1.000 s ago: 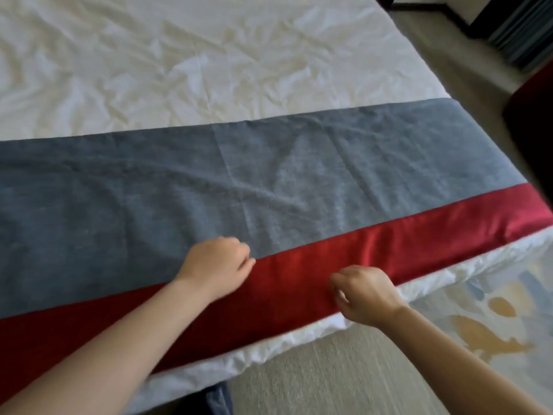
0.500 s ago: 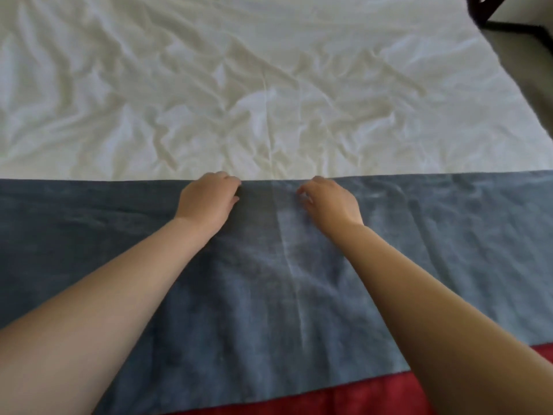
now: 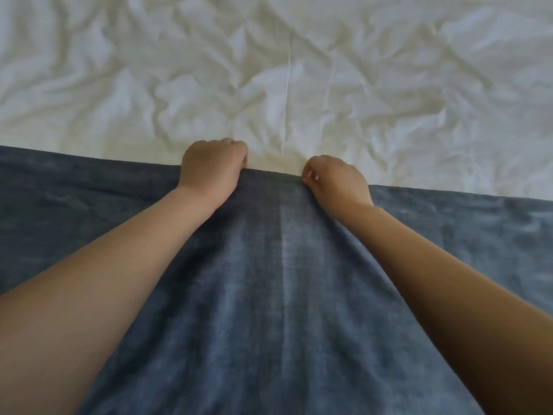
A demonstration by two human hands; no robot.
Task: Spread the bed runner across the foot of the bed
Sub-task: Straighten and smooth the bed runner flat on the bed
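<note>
The runner (image 3: 284,295) lies across the bed under both forearms, and its far edge meets the creased white sheet (image 3: 269,70). The left hand (image 3: 211,167) and right hand (image 3: 336,181) are near each other at that edge. Each grips it with curled fingers.

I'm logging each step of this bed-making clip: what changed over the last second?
The left hand and right hand moved from the red band up to the far edge of the bed runner. They now grip that edge with curled fingers, and it bulges toward the white sheet between them. The runner stays spread across the bed; the sheet stays wrinkled.
</note>
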